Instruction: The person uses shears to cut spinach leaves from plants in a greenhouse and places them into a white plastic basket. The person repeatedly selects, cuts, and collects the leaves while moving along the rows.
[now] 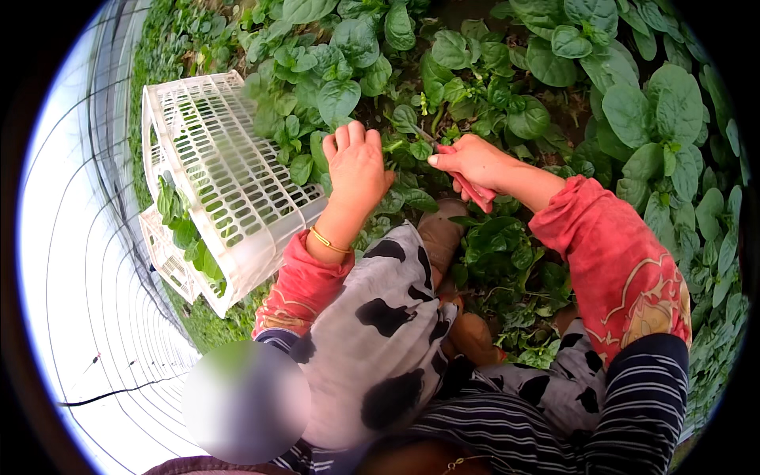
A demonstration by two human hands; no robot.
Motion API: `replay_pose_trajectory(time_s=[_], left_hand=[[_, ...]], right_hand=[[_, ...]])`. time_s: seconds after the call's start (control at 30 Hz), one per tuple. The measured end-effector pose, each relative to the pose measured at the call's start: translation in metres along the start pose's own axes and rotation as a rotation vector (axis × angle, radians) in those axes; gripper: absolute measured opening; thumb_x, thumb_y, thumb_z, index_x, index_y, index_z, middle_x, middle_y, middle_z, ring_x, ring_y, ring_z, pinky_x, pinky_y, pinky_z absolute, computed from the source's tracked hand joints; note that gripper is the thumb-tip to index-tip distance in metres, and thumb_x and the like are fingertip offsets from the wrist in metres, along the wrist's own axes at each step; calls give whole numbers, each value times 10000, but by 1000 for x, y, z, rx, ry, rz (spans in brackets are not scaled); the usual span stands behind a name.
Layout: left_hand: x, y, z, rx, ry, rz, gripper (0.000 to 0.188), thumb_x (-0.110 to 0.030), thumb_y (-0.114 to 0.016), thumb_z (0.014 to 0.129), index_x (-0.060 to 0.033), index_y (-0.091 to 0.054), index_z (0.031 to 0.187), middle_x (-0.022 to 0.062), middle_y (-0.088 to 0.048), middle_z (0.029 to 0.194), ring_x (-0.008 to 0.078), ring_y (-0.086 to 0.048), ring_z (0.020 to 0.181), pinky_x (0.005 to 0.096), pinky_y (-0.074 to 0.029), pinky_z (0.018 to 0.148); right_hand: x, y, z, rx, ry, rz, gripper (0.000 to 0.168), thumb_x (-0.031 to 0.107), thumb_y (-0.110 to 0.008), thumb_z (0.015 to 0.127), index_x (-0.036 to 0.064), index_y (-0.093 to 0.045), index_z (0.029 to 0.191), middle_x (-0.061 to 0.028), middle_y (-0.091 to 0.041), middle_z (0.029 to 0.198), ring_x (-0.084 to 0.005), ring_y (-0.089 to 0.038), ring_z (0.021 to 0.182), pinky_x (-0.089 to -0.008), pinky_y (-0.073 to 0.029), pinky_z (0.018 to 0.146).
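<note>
My left hand point(356, 163) is curled, back upward, around leafy green shoots among the plants. A cut-looking green stem point(392, 146) sticks out on its right side, and the fingers hide most of what it grips. My right hand point(475, 166) is closed on red-handled scissors point(469, 187). Their metal blades point(424, 135) point up and left toward the stems, partly covered by a small leaf. Broad-leaved green plants point(338, 98) surround both hands. To the left of my left hand stands a white slotted plastic crate point(237, 172), tilted in view, with green leaves point(190, 237) in it.
Another white crate point(169, 255) sits beyond the first. My brown boot point(439, 237) stands between plants, with low foliage point(499, 243) beside it. Taller leafy plants point(659, 113) crowd the right. A translucent greenhouse wall point(77, 237) runs along the left.
</note>
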State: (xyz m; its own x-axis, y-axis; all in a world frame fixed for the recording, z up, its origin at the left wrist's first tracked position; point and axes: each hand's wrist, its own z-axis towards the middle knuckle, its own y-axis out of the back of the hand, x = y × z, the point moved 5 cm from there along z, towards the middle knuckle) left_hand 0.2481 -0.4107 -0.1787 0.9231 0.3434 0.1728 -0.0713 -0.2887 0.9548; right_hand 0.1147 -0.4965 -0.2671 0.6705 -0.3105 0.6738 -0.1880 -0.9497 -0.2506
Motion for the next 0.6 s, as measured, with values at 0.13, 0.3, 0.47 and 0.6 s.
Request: replay_pose_trajectory(time_s=[0.13, 0.3, 0.47, 0.6], left_hand=[[44, -15, -39, -216, 65, -291, 374, -120, -725, 634, -28, -521, 934, 128, -539, 987, 328, -488, 981, 443, -338, 931], [37, -27, -69, -257, 86, -366, 396, -124, -633, 696, 2, -547, 1062, 117, -565, 886, 309, -518, 936, 475, -320, 1008], [15, -25, -57, -111, 19, -242, 574, -381, -763, 662, -12, -599, 1069, 97, -590, 894, 296, -516, 924, 491, -297, 1000], [16, -35, -58, -56, 74, -201, 491, -320, -766, 658, -37, -619, 1031, 88, -602, 859, 294, -528, 917, 458, -332, 955]], right_hand=[[-1, 21, -22, -4, 52, 178, 402, 392, -586, 899, 3, -537, 811, -81, -583, 622, -162, -598, 502, -284, -484, 449], [-4, -3, -35, 278, 57, -92, 416, 410, -582, 902, 4, -536, 822, -89, -602, 649, -158, -614, 549, -290, -497, 513], [-12, -22, -17, 280, -15, -515, 586, 435, -458, 940, -33, -515, 592, -133, -566, 486, -234, -586, 501, -365, -499, 590], [-7, -33, -3, 233, -6, -481, 595, 419, -454, 943, -23, -505, 548, -125, -537, 450, -234, -577, 483, -368, -502, 603]])
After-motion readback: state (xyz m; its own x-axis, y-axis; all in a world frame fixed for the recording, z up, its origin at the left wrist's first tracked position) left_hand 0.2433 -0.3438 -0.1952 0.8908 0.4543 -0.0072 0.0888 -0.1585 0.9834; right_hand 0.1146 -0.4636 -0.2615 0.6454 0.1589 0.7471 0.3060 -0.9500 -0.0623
